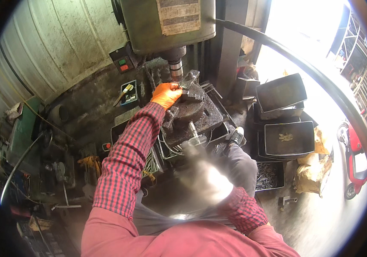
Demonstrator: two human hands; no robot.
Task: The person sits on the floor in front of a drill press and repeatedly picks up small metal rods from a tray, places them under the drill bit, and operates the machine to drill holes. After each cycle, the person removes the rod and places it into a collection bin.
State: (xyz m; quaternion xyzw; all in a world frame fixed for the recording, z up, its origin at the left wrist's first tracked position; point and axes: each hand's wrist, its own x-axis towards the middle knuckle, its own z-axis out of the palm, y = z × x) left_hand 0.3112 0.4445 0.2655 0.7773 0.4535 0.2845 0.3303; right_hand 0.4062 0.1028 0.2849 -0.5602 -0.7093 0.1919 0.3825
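Note:
My left hand (166, 95), in an orange glove, reaches to the jaws of a dark machine vise (190, 110). Its fingers are bent and closed at the jaws, and whatever they hold is hidden. Just above them the drill press spindle (175, 70) points down. On the near side of the vise a bright metal screw end (193, 128) sticks out toward me. My right hand (207, 180), in a pale glove, is smeared by motion below that screw end; its fingers cannot be made out.
The green drill press head (170, 25) hangs over the vise. Black bins (289, 139) are stacked at the right, above a bin of metal pins (268, 176). A brush (125, 92) lies by a small tray at the left. A control box (123, 64) has green and red buttons.

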